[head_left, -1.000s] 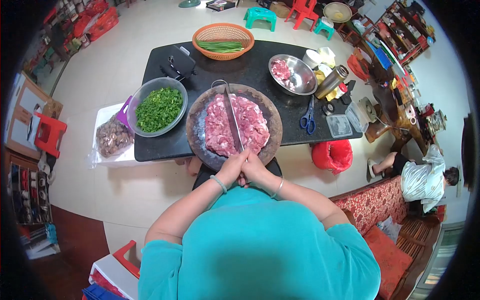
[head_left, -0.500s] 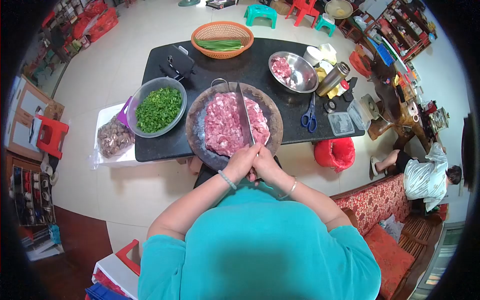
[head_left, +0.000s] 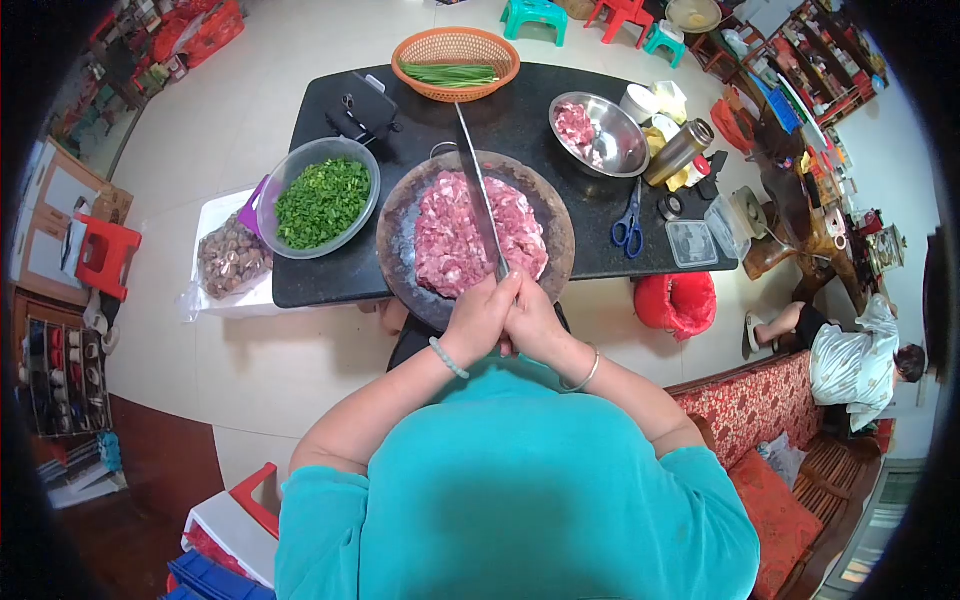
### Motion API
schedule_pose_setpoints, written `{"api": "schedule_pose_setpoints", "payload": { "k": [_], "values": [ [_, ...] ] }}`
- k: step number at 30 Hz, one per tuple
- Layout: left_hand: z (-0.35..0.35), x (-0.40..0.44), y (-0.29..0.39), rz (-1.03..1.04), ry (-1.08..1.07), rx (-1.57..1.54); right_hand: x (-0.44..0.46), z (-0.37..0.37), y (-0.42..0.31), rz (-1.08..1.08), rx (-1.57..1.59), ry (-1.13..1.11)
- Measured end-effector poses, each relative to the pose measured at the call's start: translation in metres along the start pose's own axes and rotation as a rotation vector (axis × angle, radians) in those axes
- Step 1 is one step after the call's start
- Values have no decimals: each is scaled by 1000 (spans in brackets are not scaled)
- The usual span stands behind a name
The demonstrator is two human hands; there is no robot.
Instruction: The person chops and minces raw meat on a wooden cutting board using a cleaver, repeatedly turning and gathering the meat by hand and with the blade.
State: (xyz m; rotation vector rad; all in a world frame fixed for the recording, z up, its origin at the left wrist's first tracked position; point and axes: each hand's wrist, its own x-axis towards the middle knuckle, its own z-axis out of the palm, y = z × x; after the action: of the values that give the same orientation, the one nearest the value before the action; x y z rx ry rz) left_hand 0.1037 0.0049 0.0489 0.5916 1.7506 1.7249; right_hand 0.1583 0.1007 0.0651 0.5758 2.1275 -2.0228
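My left hand [head_left: 477, 322] and my right hand [head_left: 535, 318] are closed together around the handle of a long-bladed knife [head_left: 477, 190]. The handle is mostly hidden by my fingers. The blade points away from me, raised above a flattened mound of chopped pink meat [head_left: 441, 235], its tip reaching past the far side of the board. The meat lies on a round, worn chopping block [head_left: 396, 250] at the near edge of the table. A metal ring [head_left: 443, 147] shows at the block's far side.
On the dark table [head_left: 300, 285] stand a bowl of chopped greens [head_left: 322, 203], an orange basket [head_left: 455, 46] with long green stalks, a steel bowl [head_left: 625, 140] with meat, scissors [head_left: 628, 225] and a flask [head_left: 680, 152]. A red-lined bin [head_left: 675, 305] stands below right. Another person [head_left: 850, 350] is at far right.
The knife has come up off the meat, its tip swinging up and away while both hands keep their grip. The view has shifted slightly.
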Motion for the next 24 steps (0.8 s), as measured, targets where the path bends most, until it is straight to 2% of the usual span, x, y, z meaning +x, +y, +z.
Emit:
{"api": "schedule_pose_setpoints", "payload": {
  "k": [1,3,4,5,6,8,9,10,11,12,13,14,16,17,22,24],
  "values": [
    [-2,2,-5,2,0,-1,2,3,6,-58,-6,45],
    [-5,9,-29,-203,-85,-45,15,1,26,-116,-15,92],
    [-4,12,-41,-201,-82,-47,29,-3,43,67,-4,20],
    [-3,14,-52,-318,-90,-132,34,-4,45,250,7,-52],
    [-3,19,-59,-430,-98,-216,33,-5,47,229,-6,-39],
    [-5,13,-30,-365,-119,-185,17,-3,15,204,77,-27],
    [-4,8,-12,-319,-133,-169,5,0,4,111,42,38],
    [-2,2,2,-157,-93,-96,1,2,4,117,42,38],
    [-2,2,-2,-157,-95,-97,-1,5,3,14,20,86],
    [-1,3,-8,-32,-36,32,-2,5,1,-92,-2,137],
    [0,5,-16,94,21,159,3,3,6,-95,-3,142],
    [-2,9,-28,97,15,159,12,0,20,-5,32,31],
    [-9,14,-49,-512,-213,-80,29,-2,39,229,102,-138],
    [-9,12,-54,-441,-206,-67,30,-4,43,225,102,-139],
    [-14,9,-58,-444,-122,-107,31,3,37,179,56,-71],
    [-13,11,-68,-343,37,-105,36,4,38,176,55,-41]
  ]
}}
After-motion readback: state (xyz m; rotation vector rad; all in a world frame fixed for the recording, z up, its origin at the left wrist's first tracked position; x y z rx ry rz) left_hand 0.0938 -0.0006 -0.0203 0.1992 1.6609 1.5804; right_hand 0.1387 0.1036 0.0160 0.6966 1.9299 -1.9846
